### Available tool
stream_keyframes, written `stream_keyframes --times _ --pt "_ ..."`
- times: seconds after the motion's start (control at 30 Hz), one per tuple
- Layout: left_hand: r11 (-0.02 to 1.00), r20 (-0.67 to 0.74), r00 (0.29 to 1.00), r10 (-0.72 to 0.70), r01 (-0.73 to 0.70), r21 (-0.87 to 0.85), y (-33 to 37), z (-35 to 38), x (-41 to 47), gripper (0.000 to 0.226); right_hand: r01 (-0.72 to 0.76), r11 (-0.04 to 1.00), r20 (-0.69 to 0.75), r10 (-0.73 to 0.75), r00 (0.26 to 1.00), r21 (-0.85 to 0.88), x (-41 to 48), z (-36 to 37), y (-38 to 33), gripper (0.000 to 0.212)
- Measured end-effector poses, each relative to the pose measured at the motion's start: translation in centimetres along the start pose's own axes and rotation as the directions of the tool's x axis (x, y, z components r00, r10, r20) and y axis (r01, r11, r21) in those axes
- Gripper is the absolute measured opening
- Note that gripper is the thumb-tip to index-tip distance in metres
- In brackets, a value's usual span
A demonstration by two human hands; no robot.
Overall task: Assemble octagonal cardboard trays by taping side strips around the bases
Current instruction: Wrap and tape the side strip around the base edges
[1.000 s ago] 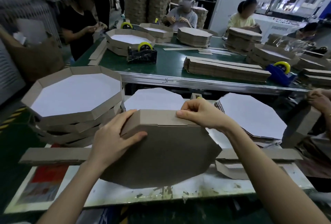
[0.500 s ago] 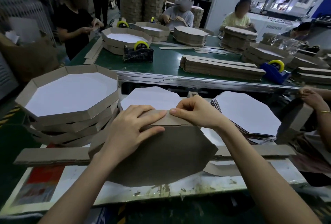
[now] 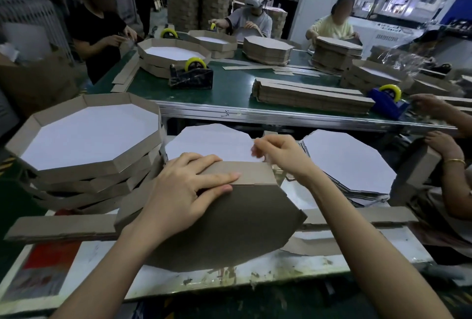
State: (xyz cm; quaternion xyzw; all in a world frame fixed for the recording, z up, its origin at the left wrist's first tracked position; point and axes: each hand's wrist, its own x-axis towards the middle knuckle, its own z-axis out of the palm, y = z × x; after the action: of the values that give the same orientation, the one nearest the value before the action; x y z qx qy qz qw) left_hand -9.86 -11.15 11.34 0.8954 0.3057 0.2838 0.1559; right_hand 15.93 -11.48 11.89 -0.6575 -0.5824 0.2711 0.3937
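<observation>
— Cardboard! Is it heavy?
— No. The octagonal base (image 3: 229, 229) looks light and stiff, but a hard squeeze would likely bend it. It lies brown side up on the white work board (image 3: 281, 272), beside the stack of finished trays (image 3: 89, 137).
— Where should the person hold it?
— Flat on the back and along the side strip (image 3: 255, 173), not at the thin corners.
— And the hands?
— The left hand (image 3: 184, 191) lies flat, fingers straight, pressing the strip onto the far edge. The right hand (image 3: 283, 155) is just above the strip's right end. It is blurry, so nobody can tell if it pinches anything.
— What changed?
— 0.5 s ago both hands pressed the strip. Now the right has lifted off and the left has slid right.
</observation>
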Motion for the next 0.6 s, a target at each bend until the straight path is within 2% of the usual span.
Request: stream_keyframes --times 0.07,0.13,0.3,0.37,0.5,0.6 --pt "1.0 -0.015 1.0 0.004 -0.004 -0.011 0.0 0.2 0.2 0.038 -0.121 0.993 -0.206 0.121 0.971 0.014 1.8 -0.9 2.7 0.026" --pt "1.0 -0.018 1.0 0.004 -0.005 -0.02 -0.1 0.3 0.4 0.038 -0.283 0.959 -0.29 0.267 0.919 -0.014 3.4 -1.7 5.7 0.024" --pt "0.999 0.021 1.0 -0.013 0.013 -0.032 0.0 0.4 1.6 0.039 -0.534 0.842 -0.211 0.51 0.834 -0.077 6.2 -2.8 12.4 0.017" --pt "0.999 0.054 0.998 -0.028 0.03 -0.028 0.2 0.5 2.2 0.04 -0.611 0.785 -0.169 0.592 0.788 -0.099 7.3 -2.8 14.4 0.024" --pt "0.999 0.078 0.996 -0.038 0.038 -0.003 0.4 1.0 3.6 0.04 -0.687 0.72 -0.109 0.679 0.726 -0.092 9.4 -2.8 17.9 0.037" --pt "0.999 0.05 0.997 -0.053 0.052 0.008 0.6 1.4 4.3 0.036 -0.693 0.716 -0.093 0.687 0.721 -0.087 10.6 -2.7 20.3 0.039"
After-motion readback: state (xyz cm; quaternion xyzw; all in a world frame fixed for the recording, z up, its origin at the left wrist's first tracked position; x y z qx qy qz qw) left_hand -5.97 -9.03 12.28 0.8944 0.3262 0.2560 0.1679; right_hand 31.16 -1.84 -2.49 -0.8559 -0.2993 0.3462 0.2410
